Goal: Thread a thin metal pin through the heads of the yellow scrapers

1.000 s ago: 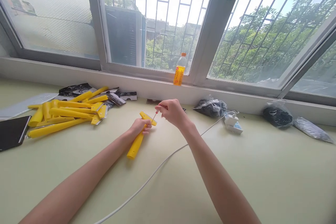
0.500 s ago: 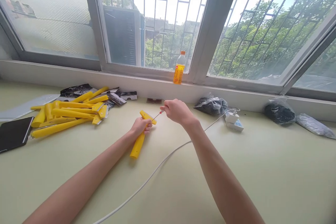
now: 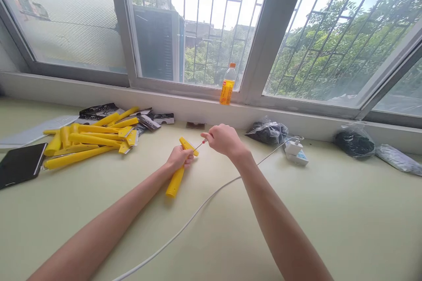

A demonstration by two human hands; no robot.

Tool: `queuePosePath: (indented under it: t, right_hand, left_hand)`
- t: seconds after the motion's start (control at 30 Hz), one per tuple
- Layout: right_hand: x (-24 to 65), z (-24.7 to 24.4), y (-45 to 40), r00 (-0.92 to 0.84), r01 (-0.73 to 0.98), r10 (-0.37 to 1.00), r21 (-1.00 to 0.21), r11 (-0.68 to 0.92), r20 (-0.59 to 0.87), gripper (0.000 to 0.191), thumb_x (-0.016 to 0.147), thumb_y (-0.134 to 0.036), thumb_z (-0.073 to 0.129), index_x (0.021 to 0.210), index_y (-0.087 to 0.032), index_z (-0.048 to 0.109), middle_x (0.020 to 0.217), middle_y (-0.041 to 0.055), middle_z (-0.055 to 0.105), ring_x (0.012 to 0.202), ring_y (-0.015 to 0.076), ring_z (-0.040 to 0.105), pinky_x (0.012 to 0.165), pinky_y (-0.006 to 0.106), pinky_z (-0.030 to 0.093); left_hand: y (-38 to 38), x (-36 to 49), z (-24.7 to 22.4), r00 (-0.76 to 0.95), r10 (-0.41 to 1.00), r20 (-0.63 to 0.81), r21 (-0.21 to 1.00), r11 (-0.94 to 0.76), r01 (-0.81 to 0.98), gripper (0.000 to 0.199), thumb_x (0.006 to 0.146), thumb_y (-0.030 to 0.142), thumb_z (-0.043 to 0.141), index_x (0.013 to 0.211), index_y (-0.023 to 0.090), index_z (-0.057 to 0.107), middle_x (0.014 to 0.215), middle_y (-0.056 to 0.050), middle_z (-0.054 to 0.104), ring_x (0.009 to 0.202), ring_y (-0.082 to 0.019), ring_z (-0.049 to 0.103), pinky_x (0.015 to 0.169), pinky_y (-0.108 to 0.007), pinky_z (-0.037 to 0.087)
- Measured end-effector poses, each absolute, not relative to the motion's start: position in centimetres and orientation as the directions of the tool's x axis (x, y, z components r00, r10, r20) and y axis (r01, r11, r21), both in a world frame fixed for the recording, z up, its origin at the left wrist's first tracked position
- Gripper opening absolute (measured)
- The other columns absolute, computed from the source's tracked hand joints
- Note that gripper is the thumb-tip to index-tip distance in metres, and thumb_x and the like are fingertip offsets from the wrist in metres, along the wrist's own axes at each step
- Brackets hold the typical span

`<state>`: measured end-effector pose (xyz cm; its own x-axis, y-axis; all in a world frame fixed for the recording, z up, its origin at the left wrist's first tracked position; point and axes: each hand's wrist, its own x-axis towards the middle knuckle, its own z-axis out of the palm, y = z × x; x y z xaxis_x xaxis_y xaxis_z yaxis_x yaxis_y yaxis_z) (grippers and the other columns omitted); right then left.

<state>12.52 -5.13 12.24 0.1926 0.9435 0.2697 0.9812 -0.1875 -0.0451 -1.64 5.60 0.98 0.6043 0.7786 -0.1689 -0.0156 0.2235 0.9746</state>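
Wrapped round the upper handle of a yellow scraper (image 3: 176, 181) is my left hand (image 3: 180, 158), just below the scraper's head. The scraper's lower handle sticks out toward me, over the table. My right hand (image 3: 224, 139) is closed round a screwdriver (image 3: 203, 142); its red-tipped handle end and thin shaft show, the rest is inside the fist. The shaft slants down and left to the scraper beside my left fingers. Whether its tip sits in a screw is hidden. A white cable (image 3: 211, 196) runs under my right forearm.
At left lies a pile of yellow scrapers (image 3: 95, 138), with black packets (image 3: 100, 112) behind and a black tablet-like slab (image 3: 21, 164) beside it. A drink bottle (image 3: 227, 85) stands by the window. Bagged black items (image 3: 268, 131) and a white charger (image 3: 294, 147) lie at right.
The whole view has shifted slightly to the right. Both hands keep the same hold on the scraper and the screwdriver; little else differs.
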Motion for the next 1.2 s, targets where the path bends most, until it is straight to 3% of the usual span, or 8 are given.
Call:
queuePosePath:
  t: [0.77,1.0,1.2]
  right_hand:
    - [11.4,11.8,-4.3,0.541,0.826,0.839,-0.224,-0.517,0.06,0.042,0.103,-0.032,0.036,0.098,-0.015,0.074,0.097,0.0154,0.074,0.094,0.0275,0.07,0.07,0.031,0.045]
    - [11.3,11.6,-4.6,0.472,0.855,0.882,-0.244,-0.458,0.0,0.035,0.104,-0.028,0.038,0.098,-0.016,0.071,0.089,0.0128,0.072,0.084,0.0228,0.068,0.062,0.028,0.038]
    - [12.0,11.5,-5.2,0.351,0.913,0.936,-0.227,-0.338,0.018,0.032,0.102,-0.023,0.039,0.083,-0.018,0.064,0.086,0.0102,0.069,0.076,0.0179,0.061,0.057,0.028,0.03]
  left_hand:
    - [5.4,-1.4,0.9,0.593,0.793,-0.142,0.981,0.191,-0.019,0.02,0.065,0.011,0.061,0.07,0.019,0.043,0.057,0.005,0.043,0.043,-0.005,0.034,0.037,-0.018,0.028]
    - [5.4,-1.5,1.0,0.57,0.806,-0.157,0.976,0.215,-0.035,0.019,0.066,0.012,0.061,0.069,0.019,0.044,0.06,0.003,0.045,0.044,-0.005,0.036,0.037,-0.018,0.027]
    - [5.5,-1.6,1.0,0.565,0.809,-0.162,0.975,0.219,-0.033,0.018,0.068,0.011,0.06,0.068,0.019,0.043,0.061,0.003,0.044,0.043,-0.004,0.036,0.038,-0.018,0.027]
